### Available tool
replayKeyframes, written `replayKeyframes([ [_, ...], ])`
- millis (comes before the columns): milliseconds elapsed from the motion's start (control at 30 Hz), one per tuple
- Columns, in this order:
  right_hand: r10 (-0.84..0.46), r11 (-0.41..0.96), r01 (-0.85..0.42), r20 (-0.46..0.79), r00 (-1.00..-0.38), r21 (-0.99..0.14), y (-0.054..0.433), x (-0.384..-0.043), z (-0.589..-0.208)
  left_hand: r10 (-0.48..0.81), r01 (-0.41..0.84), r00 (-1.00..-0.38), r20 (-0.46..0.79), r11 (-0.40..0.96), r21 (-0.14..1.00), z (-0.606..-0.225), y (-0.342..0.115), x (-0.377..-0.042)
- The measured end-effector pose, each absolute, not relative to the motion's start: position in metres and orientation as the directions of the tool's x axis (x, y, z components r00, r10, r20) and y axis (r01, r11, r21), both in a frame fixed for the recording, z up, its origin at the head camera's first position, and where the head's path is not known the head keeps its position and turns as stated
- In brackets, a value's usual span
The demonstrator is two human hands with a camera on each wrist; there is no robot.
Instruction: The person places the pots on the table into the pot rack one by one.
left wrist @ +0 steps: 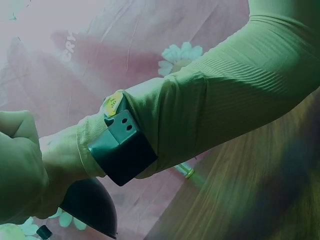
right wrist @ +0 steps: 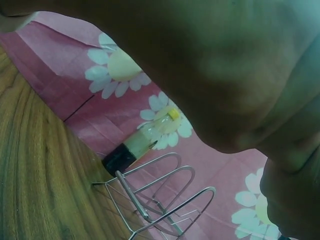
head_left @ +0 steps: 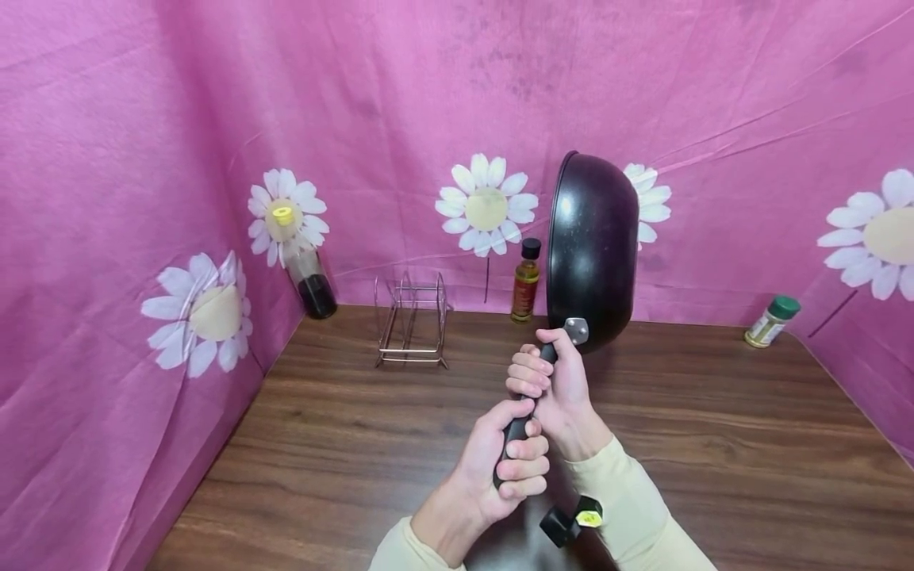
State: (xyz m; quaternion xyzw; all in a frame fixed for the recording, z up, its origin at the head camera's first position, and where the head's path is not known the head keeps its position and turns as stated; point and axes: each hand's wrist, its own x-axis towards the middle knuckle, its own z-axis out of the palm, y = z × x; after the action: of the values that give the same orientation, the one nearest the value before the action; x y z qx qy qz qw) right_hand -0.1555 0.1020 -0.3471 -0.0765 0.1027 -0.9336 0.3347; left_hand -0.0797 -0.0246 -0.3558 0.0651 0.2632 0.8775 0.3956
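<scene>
A deep black wok (head_left: 596, 246) is held up off the table, tilted on edge with its dark outer side showing in the head view. Both hands grip its black handle (head_left: 512, 436). Nearer the handle's free end is the left hand (head_left: 493, 460), fingers wrapped round it. The right hand (head_left: 560, 388) holds higher up, close to the riveted silver bracket (head_left: 576, 330). In the left wrist view, part of the wok (left wrist: 92, 207) appears below the other forearm. The right wrist view shows the right hand (right wrist: 225, 75) large and dark, its grip hidden.
On the wooden table (head_left: 321, 444) stand a wire rack (head_left: 412, 349), a dark-liquid bottle with yellow cap (head_left: 316, 295) at back left, an oil bottle (head_left: 525, 285) behind the wok, and a green-capped jar (head_left: 771, 322) at right. Pink flowered cloth (head_left: 371, 119) encloses the back and sides.
</scene>
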Motion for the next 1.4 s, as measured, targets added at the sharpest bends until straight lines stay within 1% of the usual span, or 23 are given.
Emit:
replayKeyframes([
  [233, -0.638, -0.752, 0.608, 0.049, -0.769, -0.254, 0.098, -0.158, -0.347, 0.73, -0.651, -0.682, -0.054, -0.571, 0.499, -0.358, -0.028, -0.082],
  [433, -0.639, -0.743, 0.615, 0.008, -0.769, -0.265, 0.09, -0.163, -0.342, 0.724, -0.654, -0.689, -0.036, -0.6, 0.462, -0.355, -0.034, -0.085],
  [700, -0.702, -0.701, 0.671, 0.067, -0.709, -0.241, 0.069, -0.166, -0.324, 0.661, -0.568, -0.751, -0.012, -0.636, 0.523, -0.34, -0.047, -0.079],
  [967, -0.737, -0.651, 0.69, 0.045, -0.674, -0.317, 0.041, -0.168, -0.298, 0.589, -0.484, -0.807, 0.037, -0.697, 0.53, -0.325, -0.064, -0.072],
  [1167, -0.757, -0.629, 0.707, 0.047, -0.652, -0.324, 0.026, -0.167, -0.285, 0.558, -0.441, -0.825, 0.085, -0.731, 0.52, -0.317, -0.073, -0.069],
  [1400, -0.779, -0.596, 0.713, 0.052, -0.624, -0.368, 0.004, -0.168, -0.272, 0.487, -0.353, -0.866, 0.114, -0.756, 0.552, -0.31, -0.087, -0.064],
])
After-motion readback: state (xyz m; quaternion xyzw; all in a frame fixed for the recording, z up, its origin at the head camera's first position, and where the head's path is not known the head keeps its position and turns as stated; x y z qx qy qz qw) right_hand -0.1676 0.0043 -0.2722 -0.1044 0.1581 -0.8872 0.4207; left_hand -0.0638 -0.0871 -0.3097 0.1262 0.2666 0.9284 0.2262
